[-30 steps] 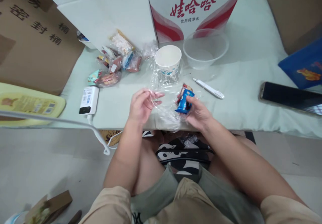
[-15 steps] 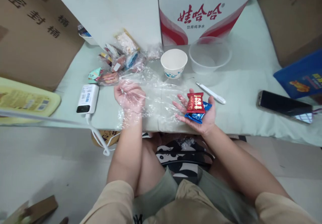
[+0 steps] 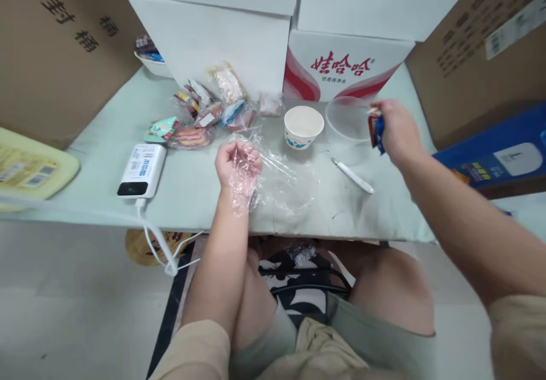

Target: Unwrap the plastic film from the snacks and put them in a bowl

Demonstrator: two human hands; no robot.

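My left hand is closed on a crumpled clear plastic bag, which spreads to the right over the table. My right hand is held up at the right rim of a clear plastic bowl. Its fingers pinch small snack packets, one red and one blue, seen edge-on. Left of the bowl stands a white paper cup with a blue-green print. A white utility knife lies in front of the bowl, between my two hands.
Several wrapped snacks lie at the back left, by white cartons. A white power bank with a cable sits at the left. Brown boxes flank the table, with a blue package at the right.
My right hand has moved from the table's front, where the packets lay on its open palm, right and away to the bowl, gripping them. My left hand keeps the plastic bag.
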